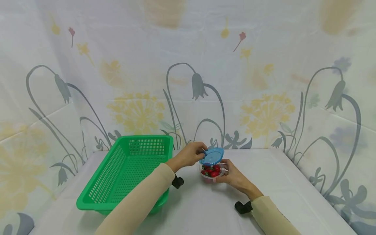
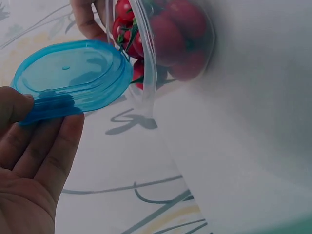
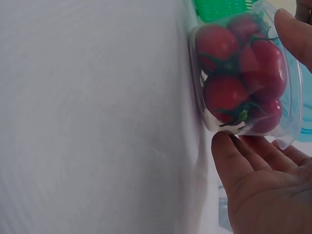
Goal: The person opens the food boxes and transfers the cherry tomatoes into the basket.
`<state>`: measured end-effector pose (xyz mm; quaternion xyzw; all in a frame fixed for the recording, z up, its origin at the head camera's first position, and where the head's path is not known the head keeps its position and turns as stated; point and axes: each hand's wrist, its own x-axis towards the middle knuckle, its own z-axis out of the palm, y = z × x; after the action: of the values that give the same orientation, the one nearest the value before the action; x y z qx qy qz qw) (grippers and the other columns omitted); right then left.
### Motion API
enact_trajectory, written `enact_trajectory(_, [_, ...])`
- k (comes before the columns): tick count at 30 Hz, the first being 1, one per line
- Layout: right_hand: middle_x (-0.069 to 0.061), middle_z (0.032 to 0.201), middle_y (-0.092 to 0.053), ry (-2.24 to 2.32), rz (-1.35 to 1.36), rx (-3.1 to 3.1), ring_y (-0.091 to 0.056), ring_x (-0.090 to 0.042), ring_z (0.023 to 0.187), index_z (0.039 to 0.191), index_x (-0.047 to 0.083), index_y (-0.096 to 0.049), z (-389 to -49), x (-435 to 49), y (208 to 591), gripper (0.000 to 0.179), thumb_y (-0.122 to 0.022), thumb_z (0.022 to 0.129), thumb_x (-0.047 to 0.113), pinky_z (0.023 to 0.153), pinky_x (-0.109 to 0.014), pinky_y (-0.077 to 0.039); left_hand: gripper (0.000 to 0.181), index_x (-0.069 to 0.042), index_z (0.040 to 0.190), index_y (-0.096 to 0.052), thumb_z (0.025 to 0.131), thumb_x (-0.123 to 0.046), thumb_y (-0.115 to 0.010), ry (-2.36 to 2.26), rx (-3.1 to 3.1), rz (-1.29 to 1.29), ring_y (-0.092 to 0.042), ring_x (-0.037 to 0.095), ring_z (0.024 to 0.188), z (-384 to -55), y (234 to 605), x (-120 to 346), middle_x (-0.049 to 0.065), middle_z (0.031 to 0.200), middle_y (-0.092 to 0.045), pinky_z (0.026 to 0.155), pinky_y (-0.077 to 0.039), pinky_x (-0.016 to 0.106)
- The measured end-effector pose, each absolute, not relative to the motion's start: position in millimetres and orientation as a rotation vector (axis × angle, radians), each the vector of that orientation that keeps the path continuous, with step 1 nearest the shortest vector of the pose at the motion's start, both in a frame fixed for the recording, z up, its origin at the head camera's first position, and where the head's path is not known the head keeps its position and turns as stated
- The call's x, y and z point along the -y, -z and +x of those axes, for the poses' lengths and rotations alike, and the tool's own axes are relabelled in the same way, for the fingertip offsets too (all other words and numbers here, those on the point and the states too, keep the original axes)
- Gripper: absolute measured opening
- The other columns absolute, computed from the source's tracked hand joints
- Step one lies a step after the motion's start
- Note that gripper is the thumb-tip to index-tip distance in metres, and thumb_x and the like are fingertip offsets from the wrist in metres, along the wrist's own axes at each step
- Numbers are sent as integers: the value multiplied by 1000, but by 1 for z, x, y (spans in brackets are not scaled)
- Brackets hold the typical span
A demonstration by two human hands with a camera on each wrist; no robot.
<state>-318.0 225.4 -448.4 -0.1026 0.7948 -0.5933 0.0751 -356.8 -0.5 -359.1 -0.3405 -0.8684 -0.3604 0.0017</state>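
Note:
My left hand (image 1: pixel 190 155) pinches the edge of a blue plastic lid (image 1: pixel 213 156). In the left wrist view the lid (image 2: pixel 68 70) hangs tilted between thumb and fingers, off the container's opening. Below it on the white surface stands a clear plastic container (image 1: pixel 207 179) full of small red tomatoes (image 1: pixel 214 174) with green stems. The right hand (image 1: pixel 232 176) holds this container from the right side, thumb at the front and fingers around the far side. Through the clear wall in the right wrist view, several tomatoes (image 3: pixel 225 96) show.
A large green plastic basket (image 1: pixel 97 191) stands on the white-covered table (image 1: pixel 282 182), left of the container and partly behind my left forearm. Beyond the table hangs a flower-printed cloth (image 1: pixel 188 42). A black wrist mount (image 1: pixel 243 207) sits on the right wrist.

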Motion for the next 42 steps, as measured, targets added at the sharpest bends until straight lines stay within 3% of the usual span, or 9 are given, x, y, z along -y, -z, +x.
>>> enact_trajectory(14, [-20, 150, -28, 1733, -309, -2400, -28, -49, 134, 142, 4, -26, -317, -231, 447, 90, -82, 74, 22, 107, -57, -27, 20, -2, 110, -62, 90, 0, -62, 1362, 2611, -898, -65, 16, 84, -360, 357, 1, 9, 95, -66, 69, -55, 22])
enact_trajectory(26, [-19, 148, -30, 1724, -310, -2402, -30, -48, 133, 142, 5, -27, -316, -231, 446, 88, -82, 75, 22, 106, -58, -29, 36, -5, 117, -60, 81, 0, -63, 1405, 2631, -781, -61, 15, 68, -360, 355, 1, 5, 82, -63, 61, -54, 26])
enact_trajectory(42, [-18, 148, -31, 1711, -328, -2411, -32, -47, 132, 141, 5, -27, -317, -233, 447, 88, -82, 74, 23, 106, -57, -30, 45, -8, 132, -53, 89, -2, -59, 1479, 2415, -581, -58, 19, 82, -366, 350, -16, 10, 95, -58, 68, -52, 30])
